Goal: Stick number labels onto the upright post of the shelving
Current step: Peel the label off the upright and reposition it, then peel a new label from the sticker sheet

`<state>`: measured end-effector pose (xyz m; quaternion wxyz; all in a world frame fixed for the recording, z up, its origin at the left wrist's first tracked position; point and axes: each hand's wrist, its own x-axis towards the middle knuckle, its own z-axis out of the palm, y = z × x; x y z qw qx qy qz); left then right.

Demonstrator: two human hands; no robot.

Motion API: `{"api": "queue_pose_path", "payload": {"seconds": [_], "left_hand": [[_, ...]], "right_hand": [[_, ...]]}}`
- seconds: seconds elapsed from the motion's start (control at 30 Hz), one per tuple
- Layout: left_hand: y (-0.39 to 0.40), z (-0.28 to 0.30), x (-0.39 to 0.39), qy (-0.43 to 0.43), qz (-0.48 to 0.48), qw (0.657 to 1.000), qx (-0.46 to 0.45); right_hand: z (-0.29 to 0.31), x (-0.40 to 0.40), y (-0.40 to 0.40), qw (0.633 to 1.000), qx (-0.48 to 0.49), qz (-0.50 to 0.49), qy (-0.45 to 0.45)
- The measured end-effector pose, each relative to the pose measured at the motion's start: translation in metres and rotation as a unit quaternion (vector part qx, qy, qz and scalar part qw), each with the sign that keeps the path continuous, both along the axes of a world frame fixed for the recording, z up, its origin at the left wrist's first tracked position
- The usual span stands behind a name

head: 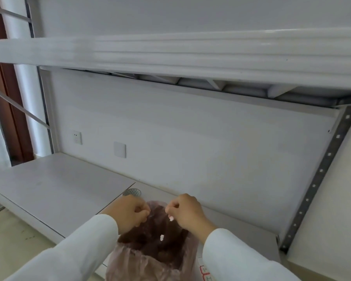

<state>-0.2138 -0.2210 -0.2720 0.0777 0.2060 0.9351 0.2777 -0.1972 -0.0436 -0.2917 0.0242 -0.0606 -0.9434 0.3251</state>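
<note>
Both my hands hover over a bin lined with a pink plastic bag (130,262). My left hand (130,211) is curled into a loose fist above the bin's left rim, and nothing shows in it. My right hand (187,212) is pinched, with a small white paper scrap (171,218) at its thumb tip. A second white scrap (161,237) is in the air inside the bin's mouth. A sheet of red-edged labels (204,271) lies on the shelf board by my right sleeve. The grey perforated upright post (320,171) slants up at the right.
A white shelf beam (170,55) crosses overhead. The lower shelf board (55,185) stretches to the left, with a round metal drain cover (132,192) behind my left hand. The back wall carries a wall socket (77,137) and a blank plate (119,149). A brown door frame (6,98) stands at the far left.
</note>
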Motion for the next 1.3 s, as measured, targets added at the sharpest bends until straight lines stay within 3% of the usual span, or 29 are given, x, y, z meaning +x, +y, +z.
{"api": "queue_pose_path", "payload": {"seconds": [0.2, 0.43, 0.67, 0.87, 1.1, 1.2, 1.3], "left_hand": [[0.019, 0.007, 0.002, 0.026, -0.019, 0.999, -0.009], [0.031, 0.009, 0.006, 0.032, -0.038, 0.998, -0.037], [0.033, 0.007, 0.007, 0.02, -0.035, 0.998, -0.046], [0.044, 0.0, 0.002, 0.02, -0.052, 0.998, -0.04], [0.09, -0.021, -0.005, 0.041, -0.086, 0.993, -0.063], [0.109, -0.028, -0.013, 0.067, -0.096, 0.99, -0.083], [0.121, -0.031, -0.024, 0.061, -0.101, 0.988, -0.101]], "right_hand": [[0.001, 0.001, 0.0, 0.999, 0.047, 0.013, 0.003], [-0.002, 0.003, 0.017, 0.997, -0.057, 0.04, -0.015], [-0.006, 0.004, 0.029, 0.998, 0.034, 0.029, 0.052], [-0.042, 0.019, 0.089, 0.976, 0.2, -0.063, -0.062], [-0.119, 0.046, 0.136, 0.958, 0.109, -0.138, -0.226], [-0.148, 0.039, 0.136, 0.948, 0.058, -0.211, -0.23], [-0.162, 0.03, 0.13, 0.932, 0.067, -0.279, -0.221]]}}
